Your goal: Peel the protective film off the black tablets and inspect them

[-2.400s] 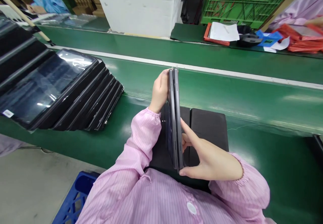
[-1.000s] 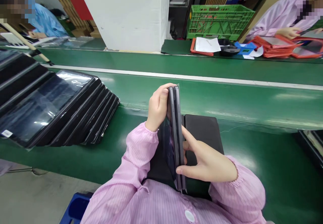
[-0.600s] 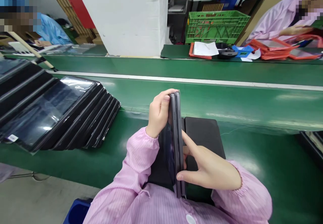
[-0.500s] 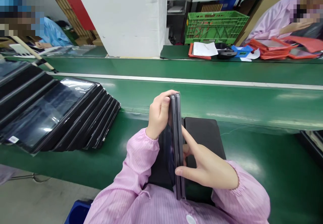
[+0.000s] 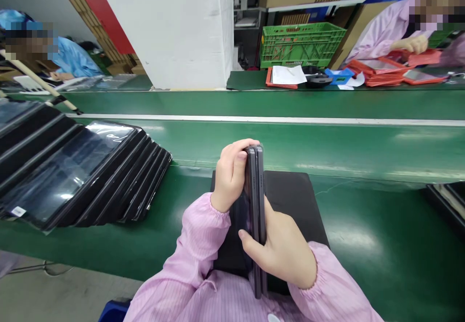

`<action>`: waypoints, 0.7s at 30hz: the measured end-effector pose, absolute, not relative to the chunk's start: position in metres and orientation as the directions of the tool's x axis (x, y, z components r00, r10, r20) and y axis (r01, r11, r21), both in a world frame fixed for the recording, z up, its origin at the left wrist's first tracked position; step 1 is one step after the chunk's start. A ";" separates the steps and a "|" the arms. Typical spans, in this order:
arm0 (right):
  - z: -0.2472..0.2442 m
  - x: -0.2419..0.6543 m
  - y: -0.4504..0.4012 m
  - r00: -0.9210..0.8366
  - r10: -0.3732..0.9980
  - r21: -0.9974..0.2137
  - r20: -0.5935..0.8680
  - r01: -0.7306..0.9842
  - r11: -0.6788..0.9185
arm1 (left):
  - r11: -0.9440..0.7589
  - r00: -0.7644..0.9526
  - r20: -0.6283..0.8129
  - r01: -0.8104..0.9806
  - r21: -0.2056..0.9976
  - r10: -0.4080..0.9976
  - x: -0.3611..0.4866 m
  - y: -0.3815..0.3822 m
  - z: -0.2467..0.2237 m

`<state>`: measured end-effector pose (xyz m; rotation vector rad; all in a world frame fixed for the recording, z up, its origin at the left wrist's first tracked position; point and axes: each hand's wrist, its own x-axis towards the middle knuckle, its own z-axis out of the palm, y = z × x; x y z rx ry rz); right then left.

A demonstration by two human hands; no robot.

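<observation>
Two dark grey tablets [image 5: 257, 215] stand on edge, pressed face to face, in front of my body. My left hand [image 5: 230, 172] is closed round their far upper corner, with its thumb on the left face and its fingers over the top. Nearer me, my right hand [image 5: 281, 244] clasps the same pair from the right, its thumb laid across the edge onto the left side; its other fingers are hidden behind the tablets. Beneath them a black folio case [image 5: 290, 196] lies spread on the green bench, partly covered by my hands and the tablets.
Overlapping black-cased tablets [image 5: 83, 176] in clear film fan out on the left. More dark cases [image 5: 446, 210] lie at the right edge. A white strip [image 5: 254, 118] runs across the green bench [image 5: 363, 152]. Opposite, a person in pink handles red sleeves [image 5: 381, 70] by a green crate [image 5: 301, 43].
My right hand has shifted in against the tablets, and its thumb has moved across their edge to the left face. My left hand keeps its hold. The view has tipped slightly upward.
</observation>
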<state>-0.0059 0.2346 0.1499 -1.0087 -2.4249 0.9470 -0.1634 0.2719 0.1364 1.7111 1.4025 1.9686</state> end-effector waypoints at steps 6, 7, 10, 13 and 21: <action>0.154 0.000 0.228 -0.609 0.741 -0.516 0.284 0.554 0.653 | -0.537 -0.272 0.732 0.530 0.656 0.625 -0.157 0.270 0.139; 0.155 0.001 0.228 -0.591 0.747 -0.497 0.304 0.570 0.654 | -0.536 -0.260 0.745 0.555 0.636 0.614 -0.156 0.269 0.140; 0.155 0.004 0.229 -0.577 0.751 -0.477 0.321 0.587 0.655 | -0.546 -0.227 0.779 0.601 0.584 0.585 -0.150 0.266 0.140; 0.154 0.005 0.232 -0.582 0.719 -0.490 0.380 0.533 0.690 | -0.595 -0.229 0.811 0.579 0.558 0.538 -0.147 0.265 0.137; 0.143 -0.003 0.247 -0.461 0.574 -0.466 0.677 0.335 0.819 | -0.457 -0.552 0.637 0.444 0.771 0.538 -0.176 0.281 0.122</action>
